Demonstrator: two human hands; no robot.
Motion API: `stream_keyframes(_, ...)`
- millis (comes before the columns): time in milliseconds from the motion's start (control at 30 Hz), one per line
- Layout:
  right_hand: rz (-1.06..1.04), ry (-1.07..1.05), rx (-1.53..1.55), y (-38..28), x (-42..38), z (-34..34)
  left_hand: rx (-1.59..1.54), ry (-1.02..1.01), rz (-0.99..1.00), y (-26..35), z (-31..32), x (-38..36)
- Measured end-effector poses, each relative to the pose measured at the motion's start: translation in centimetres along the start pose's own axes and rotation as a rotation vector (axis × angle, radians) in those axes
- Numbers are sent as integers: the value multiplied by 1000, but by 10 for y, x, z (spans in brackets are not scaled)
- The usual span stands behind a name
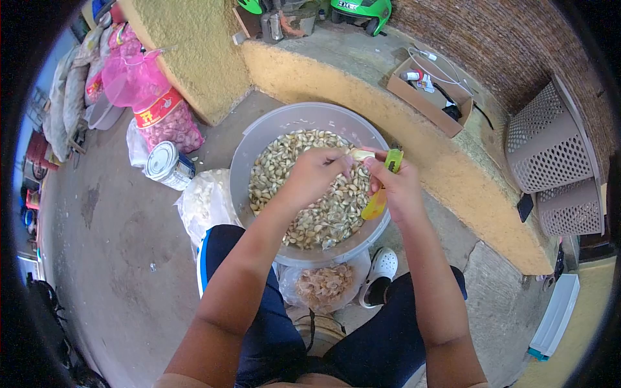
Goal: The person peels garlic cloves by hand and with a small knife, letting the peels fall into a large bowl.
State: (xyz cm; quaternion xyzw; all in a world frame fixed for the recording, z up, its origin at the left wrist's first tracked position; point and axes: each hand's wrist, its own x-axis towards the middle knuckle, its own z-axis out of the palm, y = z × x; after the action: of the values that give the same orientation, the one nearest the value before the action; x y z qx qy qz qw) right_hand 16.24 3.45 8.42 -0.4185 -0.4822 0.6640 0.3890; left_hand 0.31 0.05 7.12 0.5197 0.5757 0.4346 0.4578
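Observation:
Over a large grey plastic tub [240, 155] full of garlic cloves [304, 210], both hands meet near the right rim. My left hand [315, 173] pinches a pale garlic clove [362, 154] between thumb and fingertips. The thumb of my right hand [401, 189] touches the clove's other end. Held in that same right hand is a yellow-green cutter [375, 204], passing through the curled fingers; its blade cannot be made out.
Below the tub sits a bag of brownish garlic skins [325, 284]. A white plastic bag [206, 204], a paint can [170, 165] and a pink mesh sack [169, 126] stand left. A ledge [362, 87] behind carries a cardboard box [427, 97].

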Motion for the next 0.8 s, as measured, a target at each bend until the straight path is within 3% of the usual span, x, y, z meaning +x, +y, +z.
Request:
stream_keyframes(167,6,-62,20,-1,-1,0,46,82,-76,1,-4,2)
stream_keyframes(267,28,-102,106,0,1,-2,16,135,-1,-16,-6,9)
stream_keyframes(367,62,-128,199,0,1,-4,-184,42,-185,-2,-7,4)
stream_keyframes(467,91,-159,234,2,2,-6,-137,41,-67,0,-2,2)
stream_keyframes(667,111,-150,162,1,1,-5,-165,172,-174,-2,-9,8)
stream_keyframes(767,81,-129,97,2,1,-5,40,200,-10,1,-8,4)
stream_keyframes(800,70,-122,81,3,1,-5,68,120,68,1,-7,3)
